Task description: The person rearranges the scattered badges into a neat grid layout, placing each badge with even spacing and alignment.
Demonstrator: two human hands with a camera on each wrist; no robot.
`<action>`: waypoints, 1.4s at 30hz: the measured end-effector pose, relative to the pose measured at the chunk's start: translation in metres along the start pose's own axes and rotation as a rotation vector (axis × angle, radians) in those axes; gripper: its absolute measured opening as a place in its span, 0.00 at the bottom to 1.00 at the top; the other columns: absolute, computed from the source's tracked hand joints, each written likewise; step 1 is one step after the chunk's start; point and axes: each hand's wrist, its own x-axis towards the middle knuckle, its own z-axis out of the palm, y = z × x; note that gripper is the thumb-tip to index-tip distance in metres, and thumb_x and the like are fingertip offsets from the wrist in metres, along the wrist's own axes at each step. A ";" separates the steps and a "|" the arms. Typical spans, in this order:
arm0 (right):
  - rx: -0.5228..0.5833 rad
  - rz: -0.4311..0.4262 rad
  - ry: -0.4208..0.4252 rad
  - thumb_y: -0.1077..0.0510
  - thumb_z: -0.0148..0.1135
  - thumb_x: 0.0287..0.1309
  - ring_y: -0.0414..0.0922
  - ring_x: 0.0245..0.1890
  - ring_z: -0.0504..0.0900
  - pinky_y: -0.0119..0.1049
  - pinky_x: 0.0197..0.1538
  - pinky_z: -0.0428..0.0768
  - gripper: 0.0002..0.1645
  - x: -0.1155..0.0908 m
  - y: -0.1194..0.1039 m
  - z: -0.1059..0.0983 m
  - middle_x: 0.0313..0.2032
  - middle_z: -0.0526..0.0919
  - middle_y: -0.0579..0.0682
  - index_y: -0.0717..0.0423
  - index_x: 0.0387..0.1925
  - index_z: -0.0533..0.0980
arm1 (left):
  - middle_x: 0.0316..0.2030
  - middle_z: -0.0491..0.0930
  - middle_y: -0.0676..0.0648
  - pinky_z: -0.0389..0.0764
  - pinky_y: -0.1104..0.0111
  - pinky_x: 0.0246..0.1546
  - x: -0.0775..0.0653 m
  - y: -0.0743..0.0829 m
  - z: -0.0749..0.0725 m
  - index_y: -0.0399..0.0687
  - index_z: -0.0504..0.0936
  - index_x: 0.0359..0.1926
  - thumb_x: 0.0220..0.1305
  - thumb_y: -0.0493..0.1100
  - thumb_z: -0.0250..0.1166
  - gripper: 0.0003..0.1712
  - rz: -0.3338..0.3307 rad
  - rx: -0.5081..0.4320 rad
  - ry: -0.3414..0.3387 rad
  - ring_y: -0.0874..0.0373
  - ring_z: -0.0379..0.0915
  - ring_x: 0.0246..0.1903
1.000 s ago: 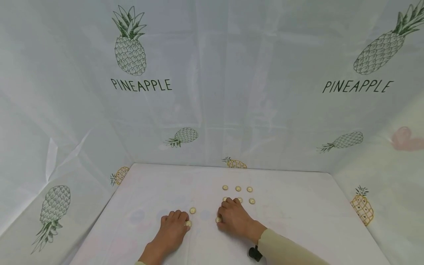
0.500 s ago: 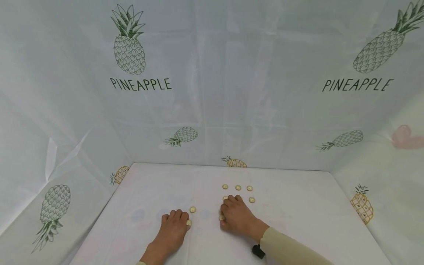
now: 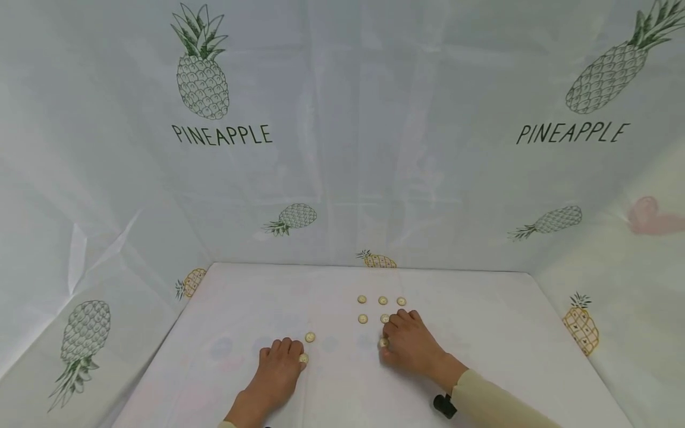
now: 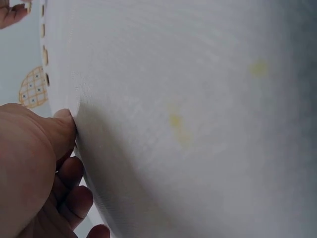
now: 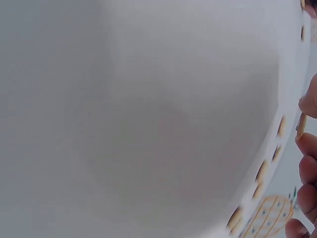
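My right hand (image 3: 411,345) pinches a small pale wooden disc (image 3: 383,343) between thumb and index finger; the right wrist view shows that disc (image 5: 301,125) edge-on, just off the cloth. Beyond it, more discs lie in two rows, among them a back-row disc (image 3: 382,300) and a nearer disc (image 3: 363,318). The right end of the nearer row is hidden by my right hand. To the left, my left hand (image 3: 275,371) rests on the table with thumb and index finger at another disc (image 3: 303,358). A loose disc (image 3: 310,337) lies just beyond those fingers.
A white cloth-covered table (image 3: 241,297) carries everything. Behind it hangs a pale sheet (image 3: 342,148) printed with pineapples. A dark wrist camera (image 3: 444,406) hangs under my right sleeve (image 3: 497,401). Faint yellow spots (image 4: 176,120) mark the surface in the left wrist view.
My right hand has moved to the right along the nearer row, carrying its disc. It now covers that row's right end and uncovers the left discs. My left hand has stayed in place.
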 end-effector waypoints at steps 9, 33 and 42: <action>0.008 0.091 0.013 0.47 0.75 0.55 0.42 0.39 0.69 0.45 0.50 0.71 0.12 -0.022 0.029 -0.010 0.34 0.79 0.41 0.48 0.32 0.82 | 0.36 0.69 0.52 0.70 0.53 0.40 -0.001 0.000 -0.003 0.47 0.74 0.45 0.68 0.48 0.72 0.16 -0.013 -0.003 -0.006 0.56 0.60 0.36; 0.012 0.128 -0.015 0.46 0.74 0.56 0.43 0.38 0.69 0.46 0.47 0.71 0.12 -0.033 0.045 0.007 0.33 0.78 0.42 0.48 0.31 0.80 | 0.37 0.72 0.53 0.69 0.56 0.40 0.000 0.000 -0.002 0.48 0.76 0.46 0.70 0.49 0.72 0.15 -0.030 -0.042 -0.008 0.58 0.63 0.37; 0.014 0.154 -0.045 0.46 0.73 0.57 0.43 0.38 0.68 0.46 0.48 0.71 0.13 -0.033 0.045 0.009 0.33 0.77 0.41 0.47 0.31 0.80 | 0.36 0.70 0.54 0.67 0.57 0.38 0.001 -0.003 0.004 0.50 0.76 0.46 0.69 0.49 0.72 0.15 -0.035 -0.048 -0.014 0.58 0.61 0.36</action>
